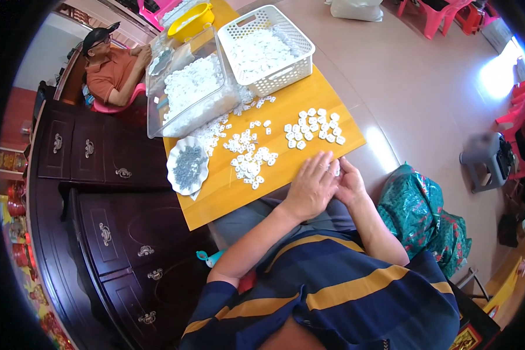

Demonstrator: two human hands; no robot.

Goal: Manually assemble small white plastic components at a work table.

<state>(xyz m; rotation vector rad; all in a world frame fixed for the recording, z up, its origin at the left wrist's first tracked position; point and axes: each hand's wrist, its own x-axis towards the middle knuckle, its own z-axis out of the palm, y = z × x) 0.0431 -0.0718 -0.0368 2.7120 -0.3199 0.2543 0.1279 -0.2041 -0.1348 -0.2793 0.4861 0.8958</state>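
Observation:
My left hand [312, 185] reaches over the near right edge of the wooden table, fingers stretched out and close together. Beside it my right hand [351, 183] is cupped, thumb up, with the two hands touching. A bit of a small white plastic piece [337, 170] shows between them; most of what lies there is hidden by the fingers. Just beyond my hands sits a spread group of white square pieces [312, 125]. To their left lie looser white plastic pieces [251, 164] in a heap. A scalloped white dish [172, 169] holds small grey metal parts [189, 165].
A clear bin [155, 119] and a white basket [286, 77] of white pieces stand on the table [216, 201]. Dark drawers [119, 233] border the left side. A green bag [411, 201] rests at right. A seated person [112, 73] works at far left.

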